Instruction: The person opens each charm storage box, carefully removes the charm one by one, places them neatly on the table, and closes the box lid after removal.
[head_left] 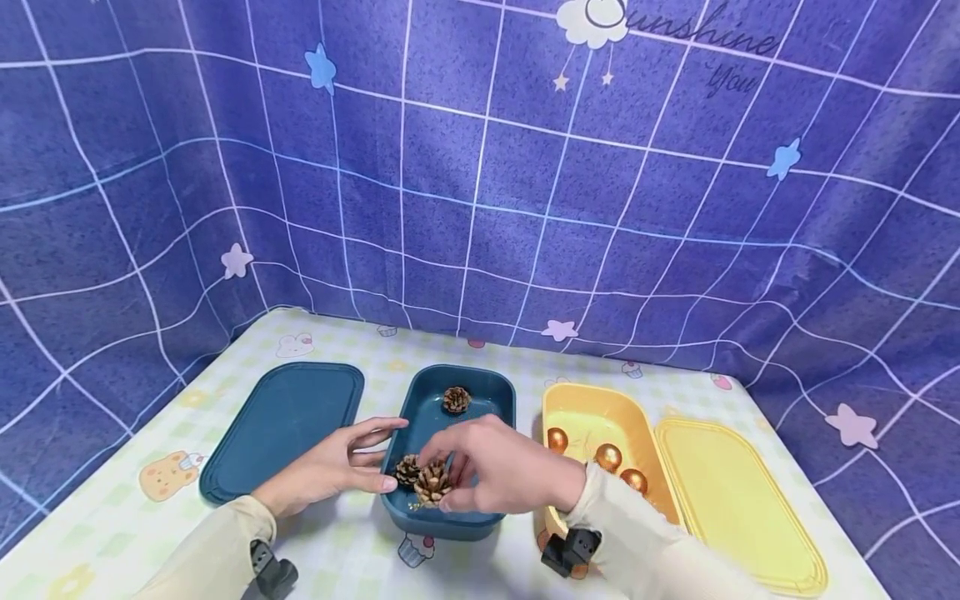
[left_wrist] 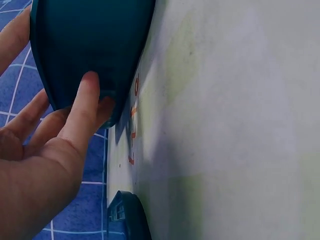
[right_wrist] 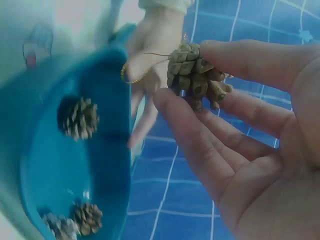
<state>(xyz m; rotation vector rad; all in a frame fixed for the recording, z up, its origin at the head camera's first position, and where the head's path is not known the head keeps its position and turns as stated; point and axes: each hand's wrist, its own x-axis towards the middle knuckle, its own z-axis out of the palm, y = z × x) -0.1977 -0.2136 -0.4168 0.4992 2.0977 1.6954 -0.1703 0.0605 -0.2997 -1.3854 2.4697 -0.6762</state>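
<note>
Two hands are busy at the blue box (head_left: 442, 527). The right hand (head_left: 498, 471) pinches a pine cone (head_left: 432, 485) with thumb and fingers, over the near part of the blue box. It holds the cone by its sides, maybe so it won't drop. A loop of gold string (right_wrist: 125, 80) hangs off the cone. The left hand (head_left: 330, 467) grips nothing; its fingers are spread and touch the left side of the blue box, maybe so it won't slide. A second pine cone (head_left: 406, 471) sits inside, by the left wall.

The right hand hides some of the blue box's inside. A grey lump (right_wrist: 60, 227) in there is too blurry to name. Right of the blue box, the right sleeve (head_left: 637, 533) covers part of a yellow box (head_left: 581, 408) with gold balls (head_left: 608, 457) in it. A yellow lid (head_left: 738, 500) lies past that. Left of the blue box lies a blue lid (head_left: 288, 425). At the blue box's far end sits a third pine cone (head_left: 456, 400). Behind everything hangs a blue curtain (head_left: 480, 167).
</note>
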